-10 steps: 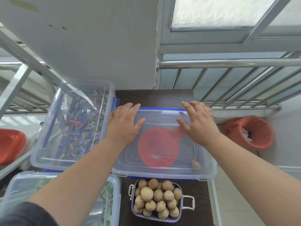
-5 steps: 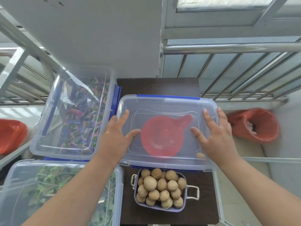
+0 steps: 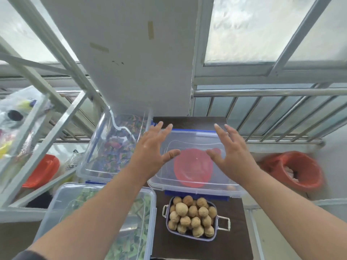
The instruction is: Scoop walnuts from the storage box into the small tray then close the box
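The clear storage box [image 3: 195,188] with blue clips sits on the dark table with its transparent lid on. A red scoop [image 3: 193,168] and one walnut [image 3: 231,188] show through the lid. In front of it a small lilac tray [image 3: 216,235] is heaped with walnuts [image 3: 191,215]. My left hand [image 3: 153,152] hovers over the lid's left part with fingers spread. Over the right part my right hand [image 3: 231,153] is spread the same way. Neither hand holds anything; whether they touch the lid I cannot tell.
A clear box of coloured paper pieces [image 3: 114,147] stands to the left, and a lidded box of green pieces [image 3: 131,222] sits in front of it. A red bin [image 3: 294,171] stands on the floor at right. A metal railing [image 3: 272,117] runs behind the table.
Both hands left the lid's front corners and moved up toward its far part, fingers spread. The camera tilted upward, so the box sits lower in view.
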Demonstrator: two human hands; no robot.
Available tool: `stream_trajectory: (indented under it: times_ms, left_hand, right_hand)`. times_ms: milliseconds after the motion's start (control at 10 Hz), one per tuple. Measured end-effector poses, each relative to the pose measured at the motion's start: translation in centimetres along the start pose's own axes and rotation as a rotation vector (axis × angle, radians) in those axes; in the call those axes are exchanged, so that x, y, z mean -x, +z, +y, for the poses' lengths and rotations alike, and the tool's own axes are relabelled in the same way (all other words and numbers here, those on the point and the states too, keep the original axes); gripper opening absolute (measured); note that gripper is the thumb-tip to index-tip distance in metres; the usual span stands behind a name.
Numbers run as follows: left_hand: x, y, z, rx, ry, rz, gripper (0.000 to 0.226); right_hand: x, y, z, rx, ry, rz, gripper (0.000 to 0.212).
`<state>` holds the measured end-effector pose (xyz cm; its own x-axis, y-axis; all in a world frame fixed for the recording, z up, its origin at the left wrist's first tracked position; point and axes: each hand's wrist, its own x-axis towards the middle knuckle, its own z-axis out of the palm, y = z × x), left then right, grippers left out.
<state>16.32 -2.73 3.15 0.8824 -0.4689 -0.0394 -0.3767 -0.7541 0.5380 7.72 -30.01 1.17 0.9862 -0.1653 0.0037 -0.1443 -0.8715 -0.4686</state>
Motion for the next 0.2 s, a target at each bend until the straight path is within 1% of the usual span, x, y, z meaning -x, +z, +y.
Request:
stream_trajectory:
  times_ms: [100, 200]
  left_hand:
    - [0.1, -3.2, 1.4, -0.037, 0.060, 0.074, 0.089]
    - [0.6, -6.6, 3.1, -0.081, 0.156, 0.189, 0.090]
  right_hand:
    - [0.0, -3.0, -3.5, -0.024, -0.090, 0.029, 0.079]
    - [0.7, -5.6, -6.5, -0.037, -0.180, 0.094, 0.075]
